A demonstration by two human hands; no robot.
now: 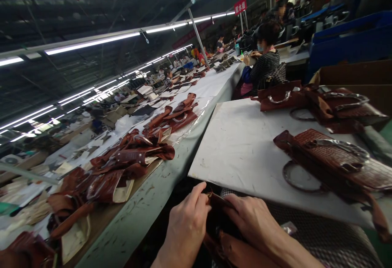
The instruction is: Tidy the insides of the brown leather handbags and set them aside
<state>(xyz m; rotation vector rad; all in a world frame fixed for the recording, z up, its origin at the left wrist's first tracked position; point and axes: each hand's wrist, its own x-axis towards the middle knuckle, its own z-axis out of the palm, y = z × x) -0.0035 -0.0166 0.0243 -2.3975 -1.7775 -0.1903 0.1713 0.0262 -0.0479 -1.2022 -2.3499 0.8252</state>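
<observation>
Strip lights (94, 44) slant across a busy workshop, with a brown leather bag (243, 249) held low by the near edge of a white table (229, 137).

The left hand (187, 217) has its fingers closed on one side of the bag's upper edge; the right hand (255, 221) grips the other side, its fingertips partly hidden, and the bag's dark inside shows between them. On the white table's right part lies a textured handbag (332, 166), its handle wrapped in clear plastic, with more brown bags (275, 98) behind it. Leather pieces (131, 155) line a long table (128, 219) to the left. Farther off, a co-worker in striped sleeves (271, 63) sits beside that long table.
</observation>
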